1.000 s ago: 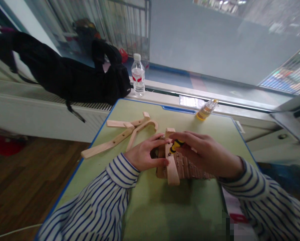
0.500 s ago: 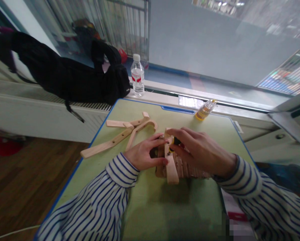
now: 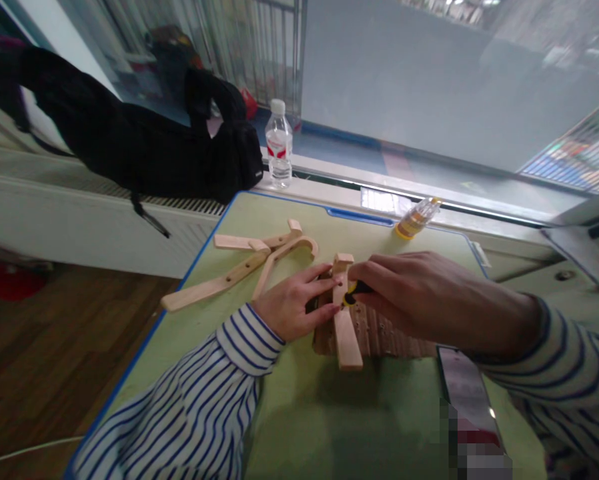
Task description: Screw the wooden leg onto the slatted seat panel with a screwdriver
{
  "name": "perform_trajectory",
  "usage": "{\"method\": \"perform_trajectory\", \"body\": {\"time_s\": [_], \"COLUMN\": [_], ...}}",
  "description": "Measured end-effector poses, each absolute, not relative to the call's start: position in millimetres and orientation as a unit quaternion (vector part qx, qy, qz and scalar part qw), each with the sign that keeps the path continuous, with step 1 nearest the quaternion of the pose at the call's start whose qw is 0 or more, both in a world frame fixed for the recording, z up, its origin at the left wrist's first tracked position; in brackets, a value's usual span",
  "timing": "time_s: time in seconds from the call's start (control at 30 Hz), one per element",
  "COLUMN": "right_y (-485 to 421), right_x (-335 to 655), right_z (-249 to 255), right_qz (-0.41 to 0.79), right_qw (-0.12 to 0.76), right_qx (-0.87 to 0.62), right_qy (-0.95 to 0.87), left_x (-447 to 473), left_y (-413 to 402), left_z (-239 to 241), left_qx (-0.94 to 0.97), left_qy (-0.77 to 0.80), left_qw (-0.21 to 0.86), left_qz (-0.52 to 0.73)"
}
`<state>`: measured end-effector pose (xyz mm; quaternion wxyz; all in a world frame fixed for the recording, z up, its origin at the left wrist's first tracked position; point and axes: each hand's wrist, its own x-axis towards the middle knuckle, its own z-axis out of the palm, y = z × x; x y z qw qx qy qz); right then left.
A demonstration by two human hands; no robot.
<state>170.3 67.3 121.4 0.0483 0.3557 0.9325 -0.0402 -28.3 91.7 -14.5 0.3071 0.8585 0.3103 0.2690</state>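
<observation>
My left hand (image 3: 295, 304) pinches a pale wooden piece (image 3: 348, 340) with its fingers and thumb. That piece lies across a brown ridged block (image 3: 385, 333) and its near end sticks out past the block's edge. My right hand (image 3: 404, 290) is closed around a small black-and-yellow screwdriver (image 3: 350, 295), its yellow end at the wooden piece beside my left fingertips. The screwdriver's tip is too small to make out. Left of the block rest several more wooden pieces (image 3: 224, 283), some with dark holes and one with a hooked end.
The green table (image 3: 289, 413) has a blue edge. A bottle of yellowish liquid (image 3: 417, 219) leans at its far side, and a water bottle (image 3: 279, 147) stands on the sill. A black bag (image 3: 154, 147) lies at the left. Below my right forearm is a phone-like flat object (image 3: 467, 387).
My right hand has turned and its wrist has swung to the right, still gripping the screwdriver. The hooked far end of the wooden piece now shows more. My left hand keeps its hold.
</observation>
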Motion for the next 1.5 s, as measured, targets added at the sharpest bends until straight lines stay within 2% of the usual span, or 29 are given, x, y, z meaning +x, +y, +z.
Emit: {"method": "perform_trajectory", "body": {"time_s": [0.17, 0.47, 0.7, 0.93, 1.17, 1.5], "right_y": [64.9, 63.3, 70.1, 69.5, 68.2, 52.3], "right_x": [174.5, 166.3, 161.1, 164.2, 165.2, 159.5], "right_z": [119.1, 113.3, 111.1, 121.2, 121.3, 114.5], "right_qz": [-0.034, 0.051, -0.027, -0.035, -0.060, 0.070], "right_qw": [0.034, 0.042, -0.006, 0.039, 0.044, 0.044], "right_qx": [0.391, 0.429, 0.357, 0.314, 0.347, 0.454], "right_qy": [0.919, 0.901, 0.934, 0.948, 0.935, 0.887], "left_x": [-30.0, -29.0, -30.7, -30.2, -30.7, -31.1], "left_y": [91.2, 91.7, 92.0, 91.5, 91.2, 90.9], "left_z": [-11.4, -9.2, -9.5, -9.0, -9.6, -11.7], "left_qx": [0.858, 0.866, 0.871, 0.869, 0.868, 0.867], "left_qy": [0.319, 0.312, 0.293, 0.296, 0.301, 0.306], "left_qw": [0.310, 0.313, 0.308, 0.308, 0.312, 0.314], "left_qz": [0.259, 0.233, 0.246, 0.248, 0.242, 0.236]}}
